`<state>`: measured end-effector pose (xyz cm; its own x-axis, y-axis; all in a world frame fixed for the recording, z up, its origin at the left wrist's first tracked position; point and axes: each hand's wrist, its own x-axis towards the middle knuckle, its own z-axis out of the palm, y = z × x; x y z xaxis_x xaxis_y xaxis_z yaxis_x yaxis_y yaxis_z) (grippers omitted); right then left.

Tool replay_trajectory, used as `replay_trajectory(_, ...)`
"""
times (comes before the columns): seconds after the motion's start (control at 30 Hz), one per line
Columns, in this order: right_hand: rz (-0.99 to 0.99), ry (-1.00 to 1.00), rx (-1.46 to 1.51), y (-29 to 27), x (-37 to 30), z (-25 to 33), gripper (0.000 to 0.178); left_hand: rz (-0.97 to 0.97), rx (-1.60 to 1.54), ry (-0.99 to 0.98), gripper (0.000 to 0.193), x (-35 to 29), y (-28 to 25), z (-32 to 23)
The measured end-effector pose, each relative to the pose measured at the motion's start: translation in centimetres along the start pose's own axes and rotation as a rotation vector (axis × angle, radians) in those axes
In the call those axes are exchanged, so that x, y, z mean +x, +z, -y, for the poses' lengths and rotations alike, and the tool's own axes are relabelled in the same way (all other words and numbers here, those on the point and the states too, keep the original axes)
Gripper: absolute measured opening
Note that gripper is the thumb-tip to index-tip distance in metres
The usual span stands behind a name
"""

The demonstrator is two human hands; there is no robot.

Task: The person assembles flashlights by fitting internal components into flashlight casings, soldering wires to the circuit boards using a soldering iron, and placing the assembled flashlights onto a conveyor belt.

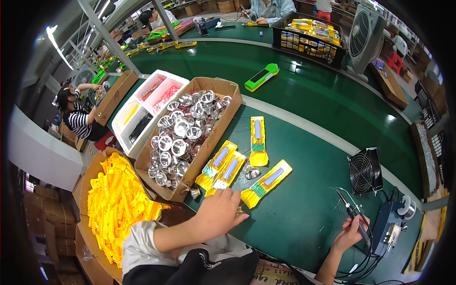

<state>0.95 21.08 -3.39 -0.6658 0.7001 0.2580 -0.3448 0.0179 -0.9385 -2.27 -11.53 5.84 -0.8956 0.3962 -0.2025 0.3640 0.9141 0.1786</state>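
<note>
My left hand (217,211) is closed, fingers curled over the lower end of a yellow flashlight housing (229,173). What its fingertips hold is hidden; a small shiny bit shows near the thumb. Another open yellow housing (218,161) lies alongside, and two more, a yellow housing (258,137) and a yellow housing (268,183), lie to the right. Each carries a blue-purple battery cell and a green circuit board. Between them rests a silver reflector cup (251,172). My right hand (351,232) grips a soldering iron (351,213) with its tip pointing up and away.
A cardboard box of reflector cups (209,137) and a white foam tray (124,128) stand left, above a box of yellow shells (118,204). A fan (365,171), soldering station (387,228) and solder spool (407,209) stand right. A green-yellow lamp (262,77) lies on the belt; co-workers sit beyond.
</note>
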Motion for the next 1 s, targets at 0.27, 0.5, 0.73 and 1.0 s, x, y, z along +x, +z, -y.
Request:
replay_trajectory(0.27, -0.046, -0.003, 0.011, 1.0, -0.2, 0.1, 0.014, -0.374, -0.487, -0.105, 0.038, 1.5, 5.7, 0.1)
replay_trajectory(0.5, -0.017, 0.002, 0.033, 0.1, 0.2, -0.4, 0.014, -0.509, -0.568, -0.044, 0.036, 3.1, 7.1, -0.9)
replay_trajectory(0.73, -0.03, 0.015, -0.002, 0.4, 0.3, -0.5, 0.014, -0.556, -0.645, -0.052, 0.027, 3.2, 8.7, -1.2)
replay_trajectory(1.0, -0.092, 0.036, 0.041, 1.3, 0.3, -0.7, 0.011, -0.471, -0.793, 0.048, 0.022, 1.7, 8.5, -2.0)
